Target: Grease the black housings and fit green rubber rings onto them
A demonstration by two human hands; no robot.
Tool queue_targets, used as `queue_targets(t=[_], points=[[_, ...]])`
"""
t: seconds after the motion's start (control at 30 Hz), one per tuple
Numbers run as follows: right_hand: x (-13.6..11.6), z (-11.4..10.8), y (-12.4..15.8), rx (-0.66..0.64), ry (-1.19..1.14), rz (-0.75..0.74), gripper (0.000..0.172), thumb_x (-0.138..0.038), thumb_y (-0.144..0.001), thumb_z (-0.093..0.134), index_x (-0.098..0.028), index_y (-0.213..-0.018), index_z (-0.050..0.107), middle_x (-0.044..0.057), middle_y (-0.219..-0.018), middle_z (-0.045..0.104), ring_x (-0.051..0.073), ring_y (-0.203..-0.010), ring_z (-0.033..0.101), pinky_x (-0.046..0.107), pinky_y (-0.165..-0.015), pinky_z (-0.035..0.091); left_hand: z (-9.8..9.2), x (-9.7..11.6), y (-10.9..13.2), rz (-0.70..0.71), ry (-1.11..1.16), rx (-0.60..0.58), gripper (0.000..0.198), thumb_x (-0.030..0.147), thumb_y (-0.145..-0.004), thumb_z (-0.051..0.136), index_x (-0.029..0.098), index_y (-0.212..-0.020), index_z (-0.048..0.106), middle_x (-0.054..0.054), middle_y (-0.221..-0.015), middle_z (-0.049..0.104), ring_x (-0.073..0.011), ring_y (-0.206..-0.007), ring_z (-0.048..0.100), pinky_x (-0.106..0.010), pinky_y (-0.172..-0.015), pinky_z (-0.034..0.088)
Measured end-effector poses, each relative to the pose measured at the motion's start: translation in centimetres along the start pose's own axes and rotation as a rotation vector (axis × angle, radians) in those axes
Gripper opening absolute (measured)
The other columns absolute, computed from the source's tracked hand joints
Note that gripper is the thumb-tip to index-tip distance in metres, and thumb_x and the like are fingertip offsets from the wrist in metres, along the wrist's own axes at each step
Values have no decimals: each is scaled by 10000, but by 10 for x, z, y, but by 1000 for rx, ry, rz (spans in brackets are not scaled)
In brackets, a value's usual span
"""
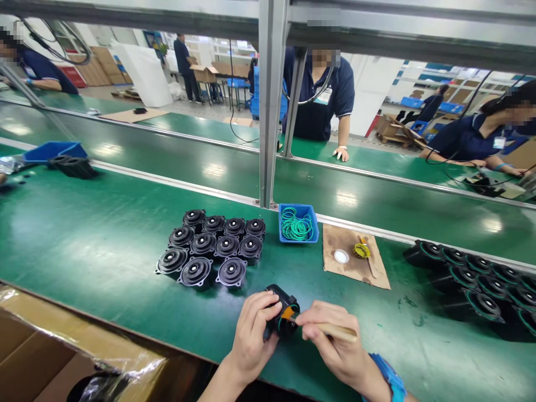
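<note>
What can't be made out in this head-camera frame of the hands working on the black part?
1. Head view: the tip of the brush, hidden between the right hand and the black part.
2. Head view: the black part's near side, covered by the left hand.
3. Head view: the row of ringed parts, cut off by the right edge, so no count.
4. Head view: contents of the yellow pot, too small.
</note>
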State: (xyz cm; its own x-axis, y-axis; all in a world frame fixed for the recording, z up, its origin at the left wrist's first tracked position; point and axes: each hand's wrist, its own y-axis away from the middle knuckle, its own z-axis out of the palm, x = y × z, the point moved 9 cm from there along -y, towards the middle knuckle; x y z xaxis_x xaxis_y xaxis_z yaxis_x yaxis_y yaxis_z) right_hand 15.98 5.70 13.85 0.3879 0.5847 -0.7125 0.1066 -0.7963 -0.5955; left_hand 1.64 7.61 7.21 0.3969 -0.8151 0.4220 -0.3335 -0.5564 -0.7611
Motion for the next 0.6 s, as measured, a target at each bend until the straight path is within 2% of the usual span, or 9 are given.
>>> queue_targets(t=[0.17,0.4,0.6], points=[[-6,5,0,-48,-20,-55,262,-304,-1045,486,-191,-914,681,21,-670,701,133,-531,616,243,-546,519,2,1,3,30,12,-14,368,-8,-795,511,125,-1127,597,-125,-1086,675,-225,-1089,641,-394,-940,567],[20,-17,2,60,178,14,266,-213,-1014,497,-199,-794,646,-8,-593,656,139,-541,646,237,-556,512,3,-2,3,-7,12,-9,364,-28,-796,558,135,-1120,590,-121,-1081,667,-226,-1082,644,-400,-946,572],[25,-21,3,111,239,75,426,-173,-991,529,-192,-570,588,13,-646,709,119,-588,701,181,-572,508,4,-2,0,-26,20,-4,347,-17,-809,577,142,-1117,592,-113,-1069,674,-218,-1064,654,-380,-943,570]])
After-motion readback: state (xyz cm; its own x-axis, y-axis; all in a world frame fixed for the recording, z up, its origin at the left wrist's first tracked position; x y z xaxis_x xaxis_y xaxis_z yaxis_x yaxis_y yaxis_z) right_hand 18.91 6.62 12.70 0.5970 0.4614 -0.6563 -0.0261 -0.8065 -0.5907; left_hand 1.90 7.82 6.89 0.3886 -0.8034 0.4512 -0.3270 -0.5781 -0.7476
